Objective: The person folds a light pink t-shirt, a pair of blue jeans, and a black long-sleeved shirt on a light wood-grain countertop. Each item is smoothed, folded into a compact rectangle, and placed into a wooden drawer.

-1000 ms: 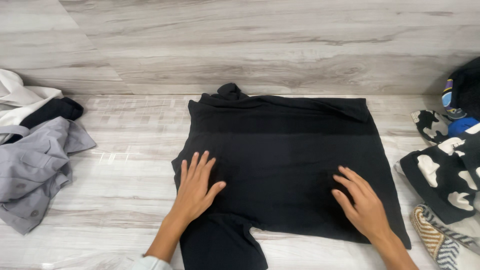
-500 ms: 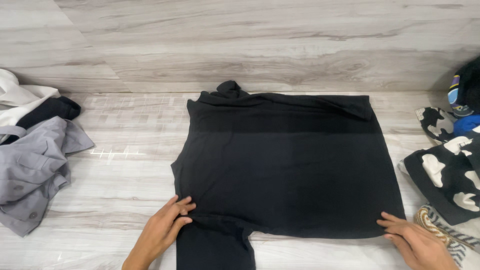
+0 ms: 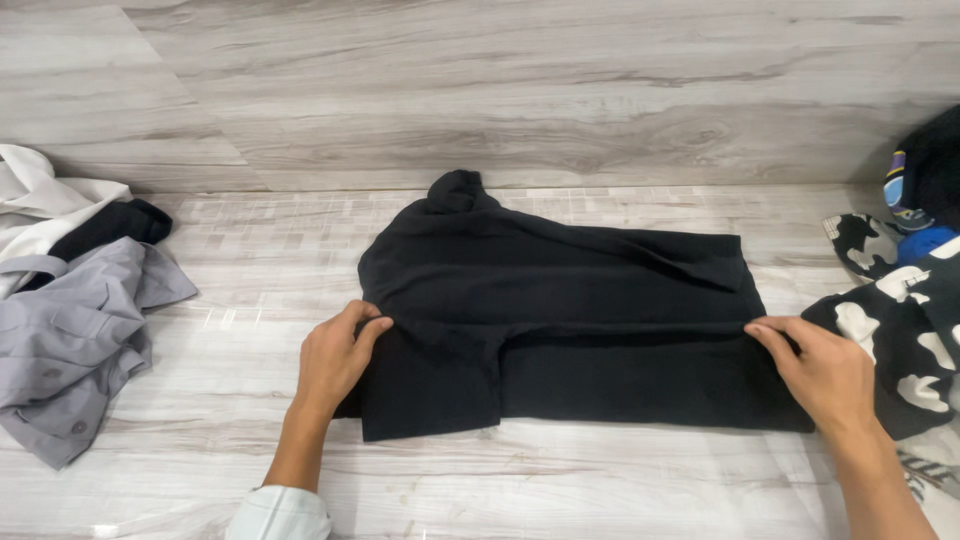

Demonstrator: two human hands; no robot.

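Note:
A black shirt lies spread on a pale wood-grain surface, with its near hem doubled back over the middle. My left hand pinches the folded hem at the shirt's left edge. My right hand pinches the same hem at the right edge. A short sleeve lies flat under the fold at the near left, and a bunched bit of cloth sticks out at the far edge.
A heap of grey, white and black clothes lies at the left. At the right sits a pile with a black-and-white patterned garment and a blue-and-dark item. A wood-grain wall rises behind the surface.
Both hands slid from the shirt's middle to its near hem, gripped it at the two corners and carried it away from me, folding the lower part over.

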